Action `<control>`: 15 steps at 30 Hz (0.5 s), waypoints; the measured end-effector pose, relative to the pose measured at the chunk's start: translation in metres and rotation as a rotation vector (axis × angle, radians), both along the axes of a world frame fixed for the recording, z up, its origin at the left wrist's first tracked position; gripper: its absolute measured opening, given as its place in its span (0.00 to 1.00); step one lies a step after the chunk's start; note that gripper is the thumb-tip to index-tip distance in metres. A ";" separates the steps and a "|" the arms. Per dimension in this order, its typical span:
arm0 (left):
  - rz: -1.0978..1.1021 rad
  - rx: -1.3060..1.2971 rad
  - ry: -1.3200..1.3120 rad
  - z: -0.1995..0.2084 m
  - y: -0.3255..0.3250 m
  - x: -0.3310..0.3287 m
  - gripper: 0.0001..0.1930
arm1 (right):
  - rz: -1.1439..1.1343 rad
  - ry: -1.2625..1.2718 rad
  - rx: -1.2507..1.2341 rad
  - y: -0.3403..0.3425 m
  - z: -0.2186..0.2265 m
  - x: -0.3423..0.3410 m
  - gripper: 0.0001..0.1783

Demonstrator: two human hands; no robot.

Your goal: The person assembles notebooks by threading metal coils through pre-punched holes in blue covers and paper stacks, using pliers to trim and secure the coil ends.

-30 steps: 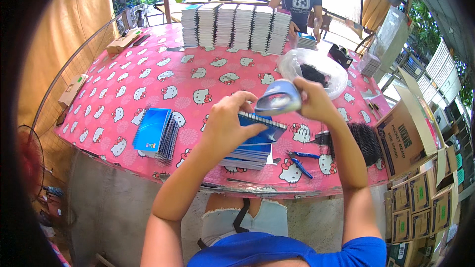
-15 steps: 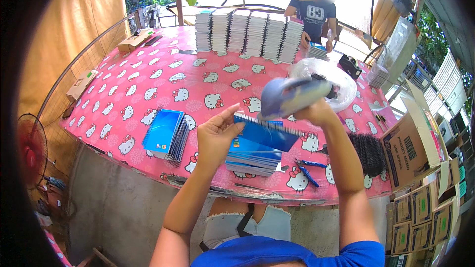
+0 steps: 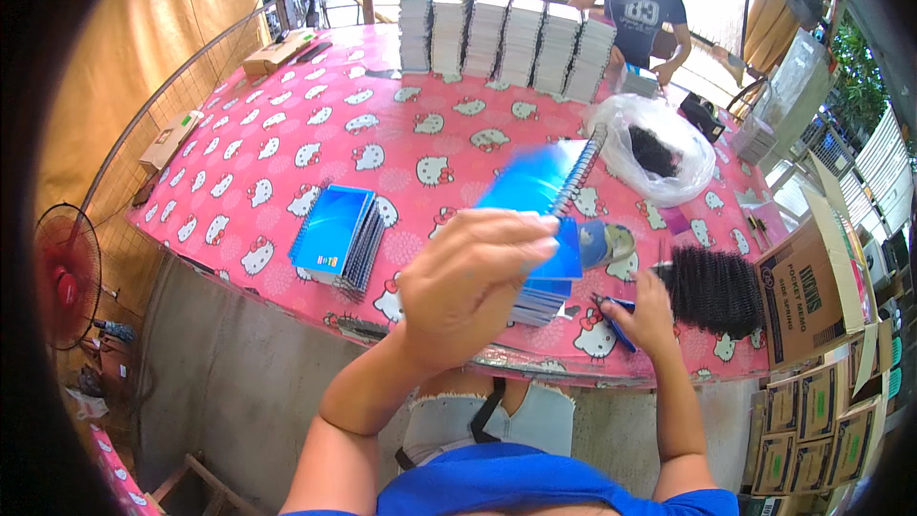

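A blue-covered spiral notebook (image 3: 530,182) is raised and tilted over the table, its dark wire coil on the right edge. My left hand (image 3: 473,282) is closed on its lower end; the back of the hand hides the grip. Beneath it is a stack of blue notebooks (image 3: 543,304), partly hidden by that hand. My right hand (image 3: 651,315) is down at the table, fingers curled at the handles of blue-handled pliers (image 3: 621,327). Just beyond lies a rounded blue and beige object (image 3: 604,244), its kind unclear. Black spiral coils (image 3: 716,291) are heaped right of my right hand.
Another notebook stack (image 3: 334,239) sits left on the pink patterned tablecloth (image 3: 239,191). Tall notebook piles (image 3: 506,43) line the far side. A clear plastic bag (image 3: 654,148) holds black material. A person (image 3: 640,14) stands across. Cardboard boxes (image 3: 812,291) flank the right; a red fan (image 3: 67,277) stands left.
My right hand has put the rounded blue and beige object down and moved to the pliers. My left hand has lifted and turned the notebook, so its coil now faces right.
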State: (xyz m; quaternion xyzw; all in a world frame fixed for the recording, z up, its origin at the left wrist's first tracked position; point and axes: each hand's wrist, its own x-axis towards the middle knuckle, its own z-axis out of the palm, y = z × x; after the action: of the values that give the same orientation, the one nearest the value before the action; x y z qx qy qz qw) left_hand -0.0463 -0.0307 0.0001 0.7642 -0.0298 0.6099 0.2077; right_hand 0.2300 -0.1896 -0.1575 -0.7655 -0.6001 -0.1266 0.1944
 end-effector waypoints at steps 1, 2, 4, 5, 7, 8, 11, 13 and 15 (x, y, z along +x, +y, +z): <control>0.001 -0.039 0.123 -0.010 0.001 -0.001 0.09 | 0.020 0.065 -0.039 -0.014 -0.008 -0.006 0.34; -0.001 -0.077 0.247 -0.029 0.003 0.001 0.10 | 0.002 0.030 -0.024 -0.024 -0.018 -0.015 0.31; 0.015 -0.304 0.352 -0.055 -0.004 0.011 0.13 | -0.067 -0.063 0.025 -0.036 -0.024 -0.028 0.27; 0.042 -0.300 0.306 -0.060 -0.007 0.014 0.13 | -0.081 0.123 0.037 -0.038 -0.019 -0.028 0.25; 0.119 -0.298 0.222 -0.066 -0.011 0.016 0.14 | -0.084 0.509 0.064 -0.038 0.001 -0.034 0.23; 0.111 -0.261 0.178 -0.077 -0.007 0.014 0.15 | -0.002 0.647 0.136 -0.033 0.034 -0.058 0.21; 0.075 -0.263 0.118 -0.081 -0.007 0.018 0.14 | 0.283 0.503 0.273 -0.019 0.092 -0.100 0.24; 0.080 -0.208 0.122 -0.070 -0.011 0.019 0.13 | 0.352 0.388 0.285 -0.010 0.110 -0.111 0.25; 0.086 -0.192 0.118 -0.065 -0.013 0.019 0.12 | 0.345 0.388 0.279 -0.003 0.111 -0.117 0.26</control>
State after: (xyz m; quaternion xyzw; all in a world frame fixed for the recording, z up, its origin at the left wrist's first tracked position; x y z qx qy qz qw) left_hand -0.0269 -0.0441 -0.0645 0.7760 0.0740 0.5721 0.2552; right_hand 0.1133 -0.1931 -0.0460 -0.6282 -0.6496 -0.0241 0.4276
